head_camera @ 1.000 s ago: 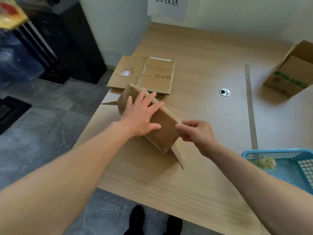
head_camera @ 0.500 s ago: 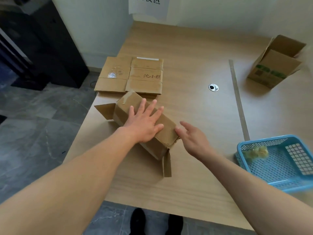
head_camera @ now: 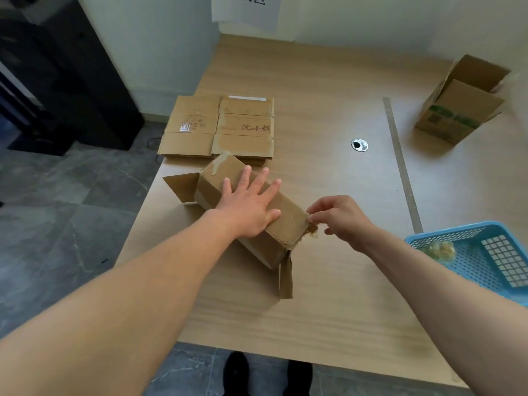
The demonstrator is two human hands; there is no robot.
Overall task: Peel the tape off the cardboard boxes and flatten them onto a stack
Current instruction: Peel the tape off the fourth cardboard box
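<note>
My left hand (head_camera: 251,207) lies flat on the box (head_camera: 288,224), my right hand (head_camera: 340,221) pinches its tape (head_camera: 313,232); the stack (head_camera: 217,130) holds some, the far box (head_camera: 460,110) waits.

A pale wood-grain table (head_camera: 328,81) stands against a white wall (head_camera: 357,15) that carries a paper sign (head_camera: 245,10) with dark characters. A round metal cable hole (head_camera: 359,144) and a thin metal strip (head_camera: 400,161) mark the tabletop. To the left are a grey marbled tile floor (head_camera: 57,224) and a black cabinet (head_camera: 71,81).
</note>
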